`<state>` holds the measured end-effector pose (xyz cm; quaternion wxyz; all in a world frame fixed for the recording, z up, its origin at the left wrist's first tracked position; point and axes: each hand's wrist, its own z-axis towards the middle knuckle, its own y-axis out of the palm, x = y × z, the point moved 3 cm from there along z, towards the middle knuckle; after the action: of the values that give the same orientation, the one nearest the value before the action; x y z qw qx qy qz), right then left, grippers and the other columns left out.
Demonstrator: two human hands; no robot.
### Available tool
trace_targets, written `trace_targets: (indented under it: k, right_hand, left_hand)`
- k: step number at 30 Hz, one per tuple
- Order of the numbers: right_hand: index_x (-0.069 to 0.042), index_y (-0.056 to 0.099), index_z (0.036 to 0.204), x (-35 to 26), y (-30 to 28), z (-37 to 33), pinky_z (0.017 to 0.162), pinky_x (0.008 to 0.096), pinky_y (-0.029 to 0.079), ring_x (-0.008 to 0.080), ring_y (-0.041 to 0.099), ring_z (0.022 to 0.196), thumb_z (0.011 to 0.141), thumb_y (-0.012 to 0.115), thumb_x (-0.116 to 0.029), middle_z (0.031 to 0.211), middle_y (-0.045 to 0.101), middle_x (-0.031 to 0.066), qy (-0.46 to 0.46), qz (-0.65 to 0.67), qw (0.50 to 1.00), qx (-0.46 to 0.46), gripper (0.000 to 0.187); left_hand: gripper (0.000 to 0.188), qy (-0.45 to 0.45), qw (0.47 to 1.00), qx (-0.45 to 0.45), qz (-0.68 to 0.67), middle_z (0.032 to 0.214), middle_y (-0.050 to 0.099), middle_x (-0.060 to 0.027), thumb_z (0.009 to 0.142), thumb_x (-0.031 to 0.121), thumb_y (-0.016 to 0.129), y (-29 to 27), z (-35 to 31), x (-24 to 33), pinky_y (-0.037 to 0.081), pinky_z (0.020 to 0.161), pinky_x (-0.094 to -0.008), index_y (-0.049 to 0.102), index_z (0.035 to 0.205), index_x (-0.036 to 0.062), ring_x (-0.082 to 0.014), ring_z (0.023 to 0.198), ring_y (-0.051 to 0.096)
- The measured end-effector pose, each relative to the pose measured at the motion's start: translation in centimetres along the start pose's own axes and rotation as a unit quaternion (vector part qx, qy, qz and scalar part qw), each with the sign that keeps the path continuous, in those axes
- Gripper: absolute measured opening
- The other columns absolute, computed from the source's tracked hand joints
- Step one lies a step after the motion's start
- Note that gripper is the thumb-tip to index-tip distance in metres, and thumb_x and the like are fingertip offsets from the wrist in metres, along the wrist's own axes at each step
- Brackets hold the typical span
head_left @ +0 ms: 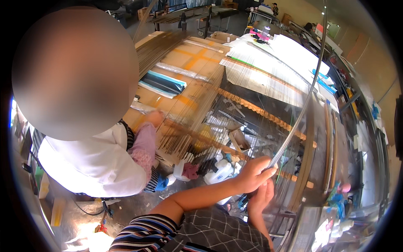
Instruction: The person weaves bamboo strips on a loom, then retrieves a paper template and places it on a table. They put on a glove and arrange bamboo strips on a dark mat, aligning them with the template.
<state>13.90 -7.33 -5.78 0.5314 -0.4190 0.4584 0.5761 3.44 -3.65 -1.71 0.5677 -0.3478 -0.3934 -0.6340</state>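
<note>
Rod bundle (289, 137): far end cut off by the top edge, between 1 and 2 o'clock; near end hidden at the wearer's left hand (252, 174). Right hand (261, 196), 5 o'clock: partly covered by the left; grip cannot be told. Co-worker's head (75, 73), 10 o'clock: blurred out. Distant figure (275, 9), 1 o'clock: too small for detail.

The left forearm (205, 194) is held slantwise, bared, and pointed between two and three o'clock. At its end, toward half past four of the view, the left hand (252, 173) is curled into a closed grip. The right forearm (259, 224) is raised from five o'clock and aimed near eleven; the right hand (261, 196) is placed just below the left, its fingers bent and partly hidden.
</note>
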Motion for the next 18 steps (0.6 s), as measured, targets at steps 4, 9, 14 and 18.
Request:
trace_targets:
  k: [4, 9, 14, 18]
  right_hand:
    - [-0.001, 0.055, 0.091, 0.6, 0.1, -0.7, 0.056, 0.0206, 0.034, 0.0049, 0.045, 0.065, 0.097, 0.044, -0.026, 0.075, 0.054, -0.0007, -0.014, -0.034, 0.999, 0.005, 0.028]
    - [0.001, 0.054, 0.084, -0.4, 0.3, -0.7, 0.056, 0.0236, 0.037, 0.0071, 0.045, 0.062, 0.097, 0.043, -0.021, 0.069, 0.053, 0.0019, -0.083, -0.113, 0.99, -0.008, 0.028]
    - [-0.001, 0.058, 0.085, 0.1, 0.1, -0.7, 0.05, 0.0278, 0.042, 0.0117, 0.051, 0.052, 0.095, 0.047, -0.015, 0.06, 0.053, 0.0047, -0.012, -0.131, 0.991, -0.008, 0.02]
    - [0.0, 0.062, 0.088, 1.3, -1.3, 0.1, 0.052, 0.0293, 0.043, 0.0163, 0.053, 0.053, 0.092, 0.051, -0.01, 0.067, 0.058, 0.0109, -0.093, -0.229, 0.965, 0.092, 0.016]
  left_hand:
    - [0.015, 0.017, 1.0, 0.016, 0.004, 0.075, 0.053, -0.0077, 0.09, 0.013, 0.055, 0.0, -0.9, -0.9, 0.042, 0.059, -0.0309, 0.058, 0.099, 0.0017, -0.019, 0.065, 0.055]
    - [0.015, 0.036, 0.995, 0.029, 0.085, 0.074, 0.054, -0.0077, 0.089, 0.013, 0.056, -0.4, -1.6, -1.1, 0.042, 0.058, -0.0308, 0.059, 0.099, 0.001, -0.019, 0.065, 0.055]
    - [0.015, 0.035, 0.984, 0.064, 0.163, 0.063, 0.049, -0.0087, 0.088, 0.011, 0.058, -2.3, -1.6, -0.5, 0.036, 0.052, -0.0316, 0.056, 0.078, 0.0004, -0.0168, 0.057, 0.046]
    - [0.01, -0.045, 0.989, 0.065, 0.123, 0.066, 0.052, -0.0073, 0.087, 0.008, 0.058, -3.4, -1.4, -0.8, 0.038, 0.055, -0.0296, 0.059, 0.083, -0.0006, -0.0155, 0.06, 0.048]
